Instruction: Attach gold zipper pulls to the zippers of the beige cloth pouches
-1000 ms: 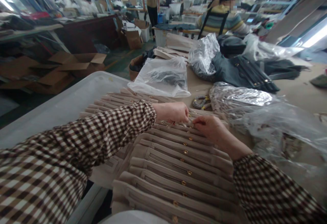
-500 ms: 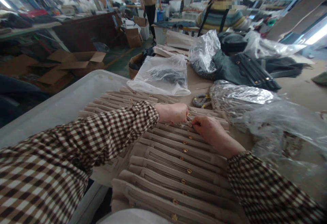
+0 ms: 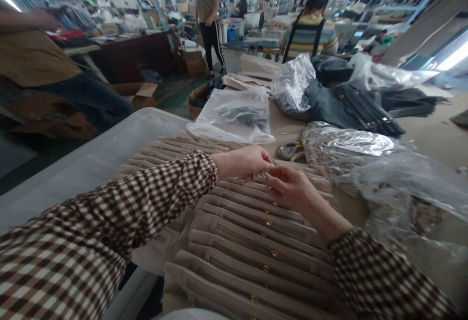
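Beige straps (image 3: pixel 252 232), each carrying a small brass stud, are lying overlapped in a long row on the surface (image 3: pixel 431 137), running from the near edge up toward the hands. No writing or brand mark is showing clearly enough to read on them. The left hand (image 3: pixel 248 160) is reaching across from the left, its checked sleeve (image 3: pixel 146 203) stretching over the row, with thumb and fingers pinching together at the far end of the straps. The right hand (image 3: pixel 290 188) is coming in from the lower right, palm turning up, fingertips meeting those of the left; both are closing on something small between them, too small to tell what. A clear plastic bin (image 3: pixel 91 159) is sitting to the left of the row. Crinkled plastic bags (image 3: pixel 343 144) are lying just right of the hands, and a clear bag of dark parts (image 3: pixel 234 115) is resting beyond them. A person in a striped top (image 3: pixel 309 35) is sitting at the far end.
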{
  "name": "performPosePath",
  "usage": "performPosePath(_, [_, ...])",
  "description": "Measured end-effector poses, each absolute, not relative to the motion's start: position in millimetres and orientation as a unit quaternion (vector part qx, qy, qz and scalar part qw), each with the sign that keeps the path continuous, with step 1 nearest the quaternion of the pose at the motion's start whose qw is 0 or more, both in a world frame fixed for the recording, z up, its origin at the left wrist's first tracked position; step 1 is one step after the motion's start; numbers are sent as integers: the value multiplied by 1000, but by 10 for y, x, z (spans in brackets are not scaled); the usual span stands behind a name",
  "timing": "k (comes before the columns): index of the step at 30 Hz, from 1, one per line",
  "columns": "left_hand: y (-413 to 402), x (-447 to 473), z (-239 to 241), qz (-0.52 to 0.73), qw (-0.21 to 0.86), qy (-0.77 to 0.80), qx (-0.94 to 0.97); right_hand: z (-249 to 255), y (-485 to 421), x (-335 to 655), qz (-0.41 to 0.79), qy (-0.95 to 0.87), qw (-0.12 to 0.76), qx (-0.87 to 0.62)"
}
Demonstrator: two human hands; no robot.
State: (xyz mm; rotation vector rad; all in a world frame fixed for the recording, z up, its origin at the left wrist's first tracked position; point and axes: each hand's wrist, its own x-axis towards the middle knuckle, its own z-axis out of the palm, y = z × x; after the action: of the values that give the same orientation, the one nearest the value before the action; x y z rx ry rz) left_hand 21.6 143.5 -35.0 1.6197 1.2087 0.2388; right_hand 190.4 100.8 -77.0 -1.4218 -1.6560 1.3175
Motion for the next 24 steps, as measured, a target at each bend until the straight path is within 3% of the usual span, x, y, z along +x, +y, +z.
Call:
performPosePath(3, [1365,244,-283,127,558,494,654,-689,981,1823,601,-510,348,-507])
performPosePath(6, [1333,234,-277,133,568,492,646,-611,984,1885,616,-481,370,-503])
performPosePath(13, [1283,189,-305,64,523,501,687,-612,954,2084,582,-539,292,-535])
performPosePath(24, [1264,309,-335,-33,371,474,798,-812,961,2214,277,-782,121,-545])
